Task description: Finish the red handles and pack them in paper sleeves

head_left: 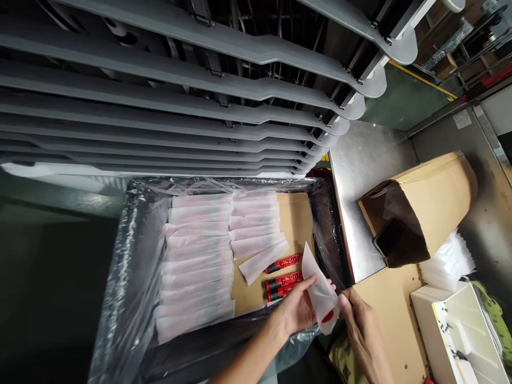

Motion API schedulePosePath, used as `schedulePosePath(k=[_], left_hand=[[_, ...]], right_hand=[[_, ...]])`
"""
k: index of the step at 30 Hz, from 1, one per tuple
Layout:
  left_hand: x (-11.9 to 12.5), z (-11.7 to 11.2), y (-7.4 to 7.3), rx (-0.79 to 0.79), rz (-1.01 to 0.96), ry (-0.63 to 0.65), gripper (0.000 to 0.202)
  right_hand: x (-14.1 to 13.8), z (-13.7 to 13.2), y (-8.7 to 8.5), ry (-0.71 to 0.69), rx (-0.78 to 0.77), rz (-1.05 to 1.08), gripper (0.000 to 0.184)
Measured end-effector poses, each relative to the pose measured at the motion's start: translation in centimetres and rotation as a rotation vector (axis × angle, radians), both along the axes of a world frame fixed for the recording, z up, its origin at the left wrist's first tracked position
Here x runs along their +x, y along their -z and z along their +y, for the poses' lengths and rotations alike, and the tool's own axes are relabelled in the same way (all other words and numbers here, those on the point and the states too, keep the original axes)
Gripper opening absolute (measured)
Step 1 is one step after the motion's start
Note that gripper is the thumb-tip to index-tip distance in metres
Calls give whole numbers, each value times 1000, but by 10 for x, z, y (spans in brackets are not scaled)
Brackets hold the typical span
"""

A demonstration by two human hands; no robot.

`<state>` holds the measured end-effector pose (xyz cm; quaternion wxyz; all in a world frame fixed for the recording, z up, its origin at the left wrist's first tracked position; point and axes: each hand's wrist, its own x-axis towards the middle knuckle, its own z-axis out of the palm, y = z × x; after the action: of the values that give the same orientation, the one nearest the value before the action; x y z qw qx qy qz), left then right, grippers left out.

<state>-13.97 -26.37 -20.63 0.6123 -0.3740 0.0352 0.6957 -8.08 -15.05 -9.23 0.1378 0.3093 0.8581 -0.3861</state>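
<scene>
My left hand (298, 309) is closed around a translucent white foam sleeve (316, 282), which stands tilted above the box's right side. Something red (328, 317) shows at the sleeve's near end; the rest of it is covered. My right hand (362, 328) pinches the edge of that same end between thumb and fingers. Just left of the sleeve, several red and black plastic parts (285, 263) lie bare on a cardboard sheet (294, 213). Beside them rest two columns of wrapped pieces (196, 266), with one sleeve (264, 260) lying at a slant.
A plastic-lined black box (120, 277) surrounds the pieces. Grey slatted racks (180, 96) overhang its far side. On the right, a metal bench (352, 202) carries an open cardboard box (436, 197) with a dark phone-like object inside, a white sleeve stack (450, 261) and a white bin (460, 320).
</scene>
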Motion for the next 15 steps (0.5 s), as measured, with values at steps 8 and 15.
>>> schedulePosePath(k=[8,15], left_hand=[[7,8,9,-252,214,-79,29],[24,-17,52,-533,790,170,38]], right_hand=[[18,-9,38,271,-58,115,77],[26,-14,82,428,32,84,64]])
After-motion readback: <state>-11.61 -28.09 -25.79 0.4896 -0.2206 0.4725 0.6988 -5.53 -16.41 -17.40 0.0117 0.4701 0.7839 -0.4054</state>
